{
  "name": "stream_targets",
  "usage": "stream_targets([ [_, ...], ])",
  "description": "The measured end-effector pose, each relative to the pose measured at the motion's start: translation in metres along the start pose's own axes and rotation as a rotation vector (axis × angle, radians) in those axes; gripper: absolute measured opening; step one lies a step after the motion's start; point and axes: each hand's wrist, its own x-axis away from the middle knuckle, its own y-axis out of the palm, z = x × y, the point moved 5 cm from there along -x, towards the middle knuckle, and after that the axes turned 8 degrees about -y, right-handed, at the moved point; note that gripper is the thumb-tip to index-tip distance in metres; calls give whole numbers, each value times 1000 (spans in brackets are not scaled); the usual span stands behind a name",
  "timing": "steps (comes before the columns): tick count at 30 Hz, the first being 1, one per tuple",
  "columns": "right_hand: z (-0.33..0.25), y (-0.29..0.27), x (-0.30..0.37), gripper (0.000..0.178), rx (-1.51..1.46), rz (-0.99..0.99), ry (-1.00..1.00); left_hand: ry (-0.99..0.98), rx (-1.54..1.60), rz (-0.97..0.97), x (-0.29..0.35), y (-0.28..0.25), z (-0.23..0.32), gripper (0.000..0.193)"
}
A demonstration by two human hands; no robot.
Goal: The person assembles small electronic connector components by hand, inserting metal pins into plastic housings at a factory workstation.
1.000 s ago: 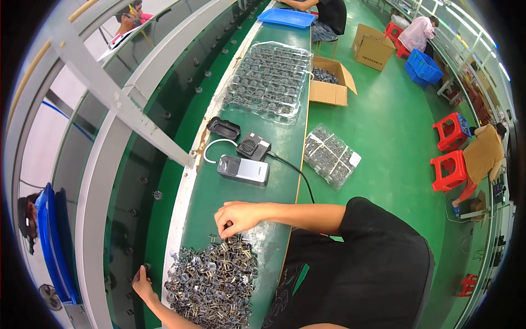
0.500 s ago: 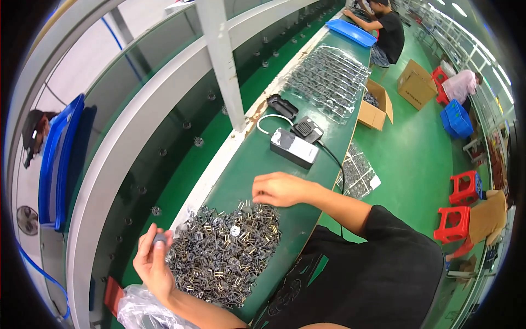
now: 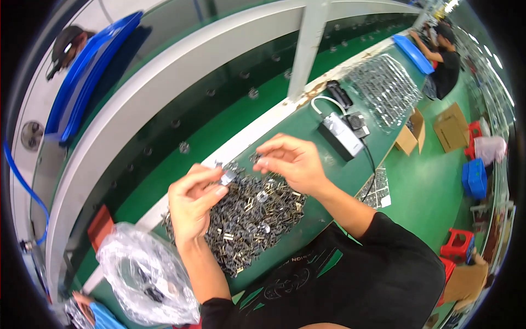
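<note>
Over the upper left of a pile of small dark parts with metal pins (image 3: 263, 219), my left hand (image 3: 193, 200) pinches a small grey block (image 3: 228, 177) between thumb and fingertips. Facing it, my right hand (image 3: 296, 163) is closed at the fingertips on a small dark part (image 3: 255, 158), most of it hidden by the fingers. A short gap separates the two held pieces. The pile is spread on the green bench (image 3: 307, 219), with a few round pale pieces lying among it.
A clear plastic bag (image 3: 123, 249) sits left of the pile. Farther along are a white-topped box (image 3: 344, 136) with a cable, a black case (image 3: 339, 94), plastic trays of parts (image 3: 386, 90) and a blue tray (image 3: 413, 54). A pale post (image 3: 308, 49) stands at the bench edge.
My hands have come closer together above the pile. The right hand has lifted from the pile's far edge with a dark part, and the left has moved inward with its grey piece. The view has shifted.
</note>
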Motion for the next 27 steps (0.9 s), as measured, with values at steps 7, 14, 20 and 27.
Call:
stream_targets([
  [7,-49,33,-4,23,713,-180,-766,-150,24,-61,-6,25,1,42],
  [14,-40,34,1,22,633,-226,-664,-119,-108,9,-4,35,-2,37],
  [20,-24,18,-4,21,349,-194,-192,-131,-161,59,-2,36,-7,43],
  [27,-43,25,5,16,680,-109,-489,-93,-374,206,-1,37,-11,39],
])
